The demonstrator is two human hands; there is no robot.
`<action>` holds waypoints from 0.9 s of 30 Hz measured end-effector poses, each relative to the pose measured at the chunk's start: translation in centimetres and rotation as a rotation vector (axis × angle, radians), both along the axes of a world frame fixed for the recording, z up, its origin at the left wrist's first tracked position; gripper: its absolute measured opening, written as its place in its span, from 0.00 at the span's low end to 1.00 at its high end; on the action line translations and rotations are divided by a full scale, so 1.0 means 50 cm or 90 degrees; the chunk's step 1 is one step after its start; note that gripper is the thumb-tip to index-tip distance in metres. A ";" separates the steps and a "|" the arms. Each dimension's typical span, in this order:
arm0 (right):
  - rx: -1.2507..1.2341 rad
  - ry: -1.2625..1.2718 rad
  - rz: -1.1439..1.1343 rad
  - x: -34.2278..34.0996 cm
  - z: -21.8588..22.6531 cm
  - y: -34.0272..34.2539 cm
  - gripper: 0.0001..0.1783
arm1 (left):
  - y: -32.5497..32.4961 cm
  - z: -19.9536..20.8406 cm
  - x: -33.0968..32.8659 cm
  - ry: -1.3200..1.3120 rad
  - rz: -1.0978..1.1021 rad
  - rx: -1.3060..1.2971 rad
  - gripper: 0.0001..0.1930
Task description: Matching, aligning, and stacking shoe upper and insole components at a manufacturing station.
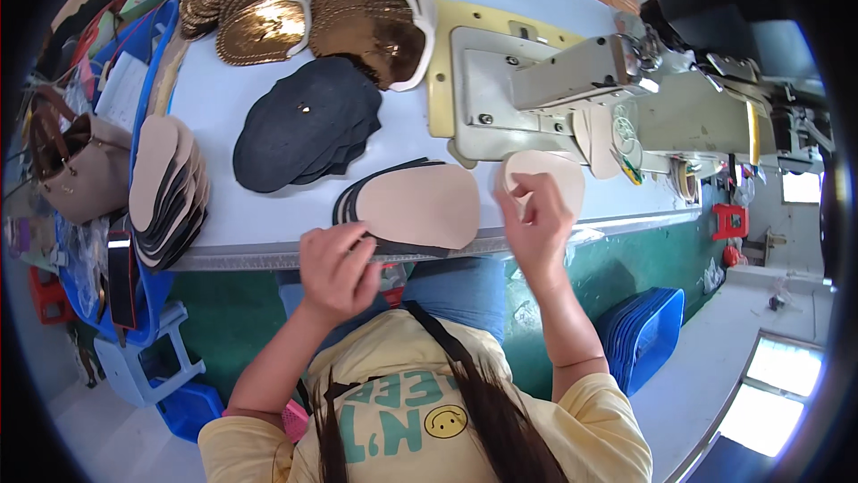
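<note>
- Right hand (536,219) is pinching a beige leather piece (550,177) between thumb and fingers, closed on its near edge; the piece is lying flat on the white worktable (223,90) just in front of the sewing machine (590,90).
- Left hand (338,270) is curling at the table's front metal edge, fingertips touching the near-left rim of a stack of beige-topped insole pieces (420,206) (dark layers showing underneath); fingers bent, but whether they are actually gripping a piece I cannot tell.
- That stack is sitting between the two hands, near the table's front edge, just left of the held piece.
- Behind it, mid-table: a pile of black cut pieces (308,121) fanning out.
- Far side of the table: two heaps of gold glitter pieces (304,0) with white edging.
- Left edge: another stack of beige and dark pieces (165,188) resting on a blue crate rim (147,72).
- Far left (partly cropped): a tan handbag (76,166).
- Below the table on the right: stacked blue trays (643,331) on the floor.
- Person is wearing a yellow shirt with a dark strap across.
</note>
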State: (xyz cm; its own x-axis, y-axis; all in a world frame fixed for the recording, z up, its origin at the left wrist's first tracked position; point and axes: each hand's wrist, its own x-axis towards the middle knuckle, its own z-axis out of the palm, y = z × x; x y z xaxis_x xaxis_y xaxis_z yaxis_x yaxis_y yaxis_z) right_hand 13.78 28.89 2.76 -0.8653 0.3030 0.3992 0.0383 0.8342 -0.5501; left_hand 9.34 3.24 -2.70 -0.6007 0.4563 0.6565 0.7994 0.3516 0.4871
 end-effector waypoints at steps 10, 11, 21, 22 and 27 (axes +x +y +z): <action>0.093 -0.172 -0.022 0.024 0.022 0.204 0.16 | -0.033 0.086 -0.187 -0.006 0.201 -0.192 0.18; 0.055 -0.149 -0.020 0.018 0.018 0.211 0.14 | -0.031 0.087 -0.185 0.005 0.199 -0.204 0.19; -0.213 -0.265 -0.121 0.036 0.002 0.237 0.13 | -0.004 0.092 -0.110 0.144 0.148 -0.054 0.12; -0.214 -0.268 -0.119 0.039 0.000 0.225 0.13 | 0.010 0.097 -0.082 0.193 0.083 -0.026 0.12; -0.373 0.057 -0.106 0.044 -0.019 0.193 0.07 | 0.060 0.030 -0.020 0.138 -0.032 -0.161 0.12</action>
State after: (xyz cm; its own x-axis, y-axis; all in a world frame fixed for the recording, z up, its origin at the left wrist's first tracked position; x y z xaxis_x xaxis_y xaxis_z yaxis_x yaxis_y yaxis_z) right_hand 15.97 38.55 1.79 -0.7583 0.6224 0.1937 0.0748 0.3783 -0.9227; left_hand 8.35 6.22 -1.18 -0.4323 0.6465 0.6287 0.8943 0.3970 0.2066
